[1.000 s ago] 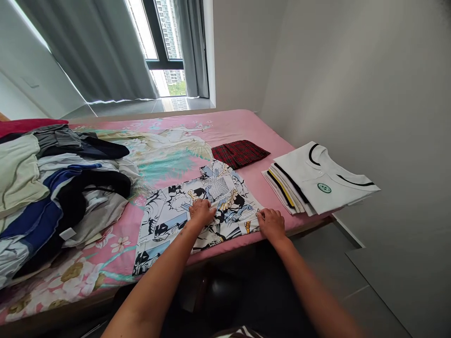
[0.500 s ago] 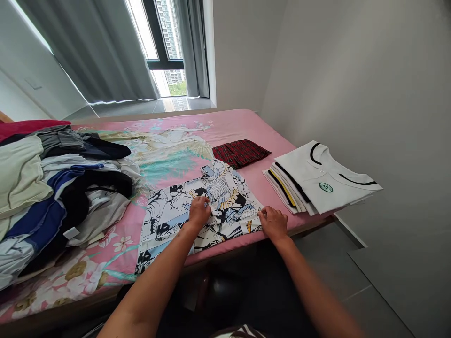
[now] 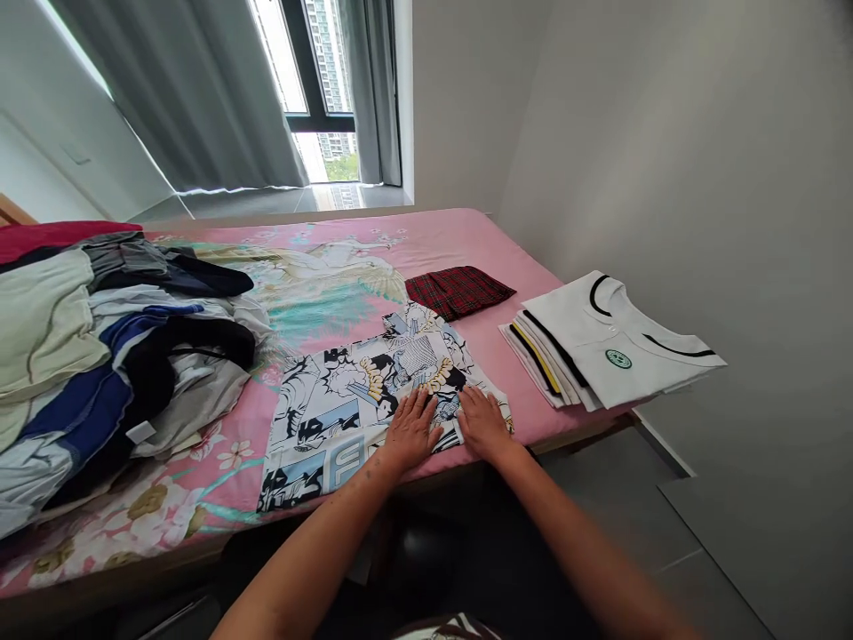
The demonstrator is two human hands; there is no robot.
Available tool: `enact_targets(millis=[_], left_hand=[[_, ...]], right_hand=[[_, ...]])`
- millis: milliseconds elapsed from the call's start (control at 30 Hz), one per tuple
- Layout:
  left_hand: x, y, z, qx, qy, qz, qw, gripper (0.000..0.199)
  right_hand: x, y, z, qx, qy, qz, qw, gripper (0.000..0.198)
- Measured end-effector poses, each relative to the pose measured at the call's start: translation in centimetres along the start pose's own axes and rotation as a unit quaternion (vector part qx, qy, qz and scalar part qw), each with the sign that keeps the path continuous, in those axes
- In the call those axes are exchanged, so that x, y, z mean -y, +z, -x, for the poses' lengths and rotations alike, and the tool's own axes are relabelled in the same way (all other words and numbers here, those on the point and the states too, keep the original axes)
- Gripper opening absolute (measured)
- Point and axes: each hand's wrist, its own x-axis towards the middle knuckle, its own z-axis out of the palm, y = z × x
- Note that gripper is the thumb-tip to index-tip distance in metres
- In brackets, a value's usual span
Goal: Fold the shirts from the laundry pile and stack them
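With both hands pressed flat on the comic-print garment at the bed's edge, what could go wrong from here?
1. The comic-print garment lies at the near edge of the bed; under the left hand and right hand, smoothing strokes toward the body might drag it off.
2. The stack of folded white shirts overhangs the bed's corner and could slide to the floor if bumped.
3. The loose clothes pile sits close and may slump onto the garment.
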Motion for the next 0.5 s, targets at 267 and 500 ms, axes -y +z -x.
enact_targets(millis=[267,500], left_hand=[[0.6,-0.6,-0.6,0.036,-0.055,0.002,0.998,0.084],[0.9,-2.7,1.1,-0.007,-0.076,0.027,0.997,0.067]], right_hand=[[1.4,1.4,-3.3,0.048,-0.019,-0.023,0.998,0.054],[-2.7,-0.1,0.5,-0.138,0.024,-0.072,0.988,0.036]])
